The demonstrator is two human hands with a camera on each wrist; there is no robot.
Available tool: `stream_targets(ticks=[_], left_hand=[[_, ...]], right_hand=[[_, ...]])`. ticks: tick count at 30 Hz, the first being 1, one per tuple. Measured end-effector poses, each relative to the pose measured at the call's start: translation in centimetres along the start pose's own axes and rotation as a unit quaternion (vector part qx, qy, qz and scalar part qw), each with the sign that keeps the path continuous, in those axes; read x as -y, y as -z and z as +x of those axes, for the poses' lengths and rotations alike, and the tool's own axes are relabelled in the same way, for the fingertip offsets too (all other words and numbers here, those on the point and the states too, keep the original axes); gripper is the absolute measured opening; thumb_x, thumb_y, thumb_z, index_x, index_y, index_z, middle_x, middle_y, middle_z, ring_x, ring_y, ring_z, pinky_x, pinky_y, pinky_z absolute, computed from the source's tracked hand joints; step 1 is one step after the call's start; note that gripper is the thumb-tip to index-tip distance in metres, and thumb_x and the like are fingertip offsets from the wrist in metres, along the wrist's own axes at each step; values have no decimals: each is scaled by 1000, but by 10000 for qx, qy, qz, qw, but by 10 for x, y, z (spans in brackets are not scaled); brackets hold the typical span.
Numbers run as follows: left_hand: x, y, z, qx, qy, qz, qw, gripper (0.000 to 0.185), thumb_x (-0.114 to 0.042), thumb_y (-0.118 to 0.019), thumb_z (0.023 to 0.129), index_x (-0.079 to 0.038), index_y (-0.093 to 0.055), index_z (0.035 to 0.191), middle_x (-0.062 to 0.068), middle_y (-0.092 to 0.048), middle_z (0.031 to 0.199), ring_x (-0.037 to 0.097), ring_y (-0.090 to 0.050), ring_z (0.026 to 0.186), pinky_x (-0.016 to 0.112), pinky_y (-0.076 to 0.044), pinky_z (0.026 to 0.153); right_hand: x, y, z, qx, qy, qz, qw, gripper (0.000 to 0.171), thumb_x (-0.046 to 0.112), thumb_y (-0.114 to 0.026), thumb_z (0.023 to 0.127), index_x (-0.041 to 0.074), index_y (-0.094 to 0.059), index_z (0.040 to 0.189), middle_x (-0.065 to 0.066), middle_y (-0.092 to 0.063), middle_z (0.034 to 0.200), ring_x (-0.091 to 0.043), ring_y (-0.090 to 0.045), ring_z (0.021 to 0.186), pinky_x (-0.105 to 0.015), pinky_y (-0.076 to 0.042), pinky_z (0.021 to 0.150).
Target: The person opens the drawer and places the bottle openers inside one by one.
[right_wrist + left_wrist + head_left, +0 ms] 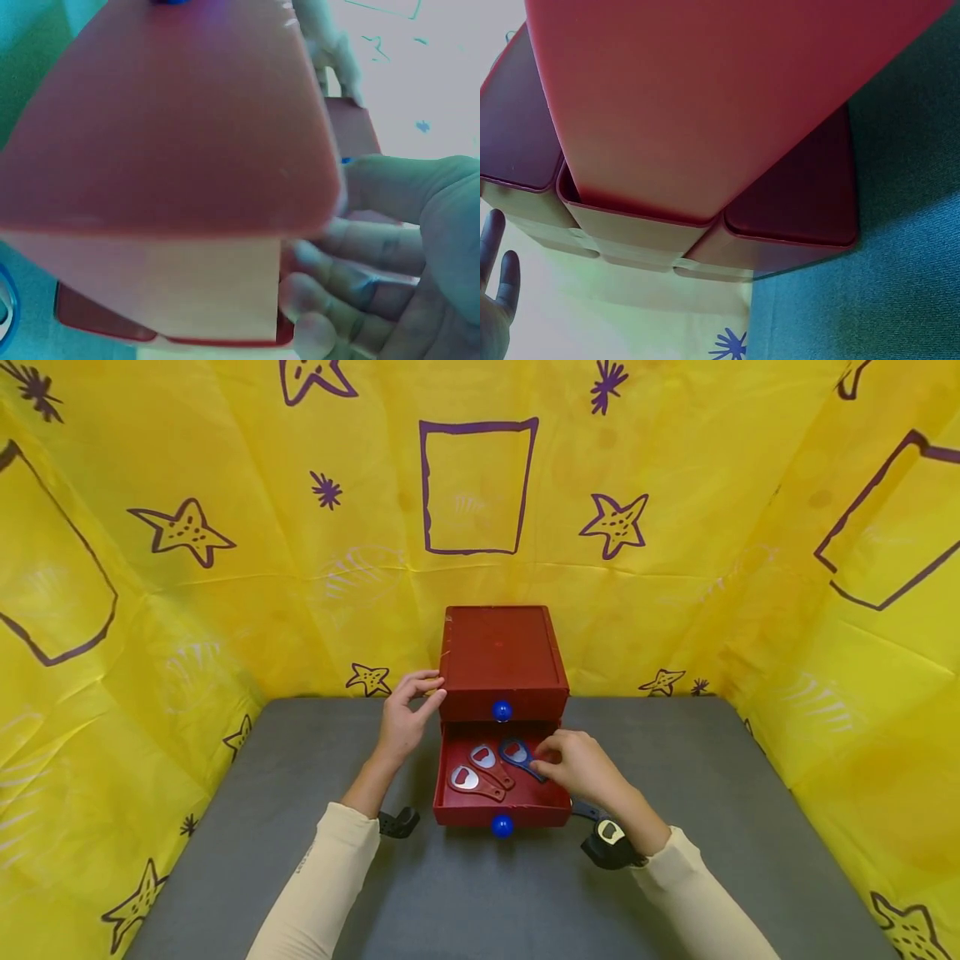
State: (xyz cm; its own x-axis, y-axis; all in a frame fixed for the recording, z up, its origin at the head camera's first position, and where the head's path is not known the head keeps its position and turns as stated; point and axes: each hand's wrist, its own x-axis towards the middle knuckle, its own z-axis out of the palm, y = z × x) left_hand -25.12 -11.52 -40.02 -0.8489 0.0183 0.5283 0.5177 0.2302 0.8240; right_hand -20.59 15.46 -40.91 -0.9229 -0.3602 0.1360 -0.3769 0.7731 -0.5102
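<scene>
A small red two-drawer cabinet (501, 647) has its lower drawer (465, 816) pulled out. Two red bottle openers (491, 767) (467, 781) lie at the left inside it, beside a blue bottle opener (516, 751). My right hand (581, 767) reaches over the drawer's right wall and pinches the blue opener's handle between thumb and fingers; in the right wrist view the drawer hides the fingertips. My left hand (405, 718), fingers extended, rests its fingertips against the cabinet's left side near the front. The left wrist view shows two of its fingers (507, 285).
Right of the drawer, another blue bottle opener (611, 832) lies on the grey table (495, 902), partly behind the black wrist device (609, 858). Round blue knobs (502, 826) stick out from the drawer fronts. Yellow patterned cloth (480, 585) encloses the back and sides.
</scene>
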Motion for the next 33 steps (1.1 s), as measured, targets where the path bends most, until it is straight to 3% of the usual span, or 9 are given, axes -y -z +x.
stream_targets(ticks=[9, 17, 24, 28, 33], left_hand=[[1, -1, 0, -43, -59, 14, 10000, 25, -2, -68, 89, 10, -68, 110, 28, -62, 121, 35, -56, 113, 29, -48, 91], [3, -1, -1, -29, -88, 29, 10000, 25, -3, -67, 89, 10, -68, 110, 27, -62, 121, 35, -56, 113, 18, -46, 90], [3, -3, 0, -22, -84, -10, 10000, 25, -2, -67, 89, 10, -68, 111, 27, -61, 121, 33, -56, 112, 20, -46, 91], [2, -3, 0, -37, -97, -33, 9999, 25, -2, -67, 89, 11, -67, 111, 28, -61, 121, 34, -56, 112, 31, -49, 92], [0, -3, 0, -46, -93, -47, 9999, 25, -1, -67, 89, 11, -67, 111, 29, -61, 121, 37, -56, 113, 52, -46, 94]], right_hand=[[-5, 5, -21, 37, 358, 652, 9972, 8, 17, -75, 85, 10, -74, 88, 3, -67, 78, -4, -56, 67, -20, -49, 62], [4, 6, -39, 333, 553, 1023, 9927, 8, 20, -74, 86, 13, -73, 90, 7, -64, 77, 0, -53, 68, -20, -49, 60], [13, 8, -58, 748, 934, 1336, 9838, 10, 23, -72, 88, 14, -72, 91, 9, -66, 79, 3, -54, 70, -19, -50, 63], [17, 4, -65, 1019, 1123, 1411, 9783, 14, 25, -71, 89, 12, -72, 93, 7, -67, 80, 3, -53, 70, -19, -50, 63], [20, -13, -69, 1650, 1276, 1009, 9728, 21, 31, -66, 92, 13, -74, 99, 7, -69, 88, 5, -52, 74, -18, -48, 68]])
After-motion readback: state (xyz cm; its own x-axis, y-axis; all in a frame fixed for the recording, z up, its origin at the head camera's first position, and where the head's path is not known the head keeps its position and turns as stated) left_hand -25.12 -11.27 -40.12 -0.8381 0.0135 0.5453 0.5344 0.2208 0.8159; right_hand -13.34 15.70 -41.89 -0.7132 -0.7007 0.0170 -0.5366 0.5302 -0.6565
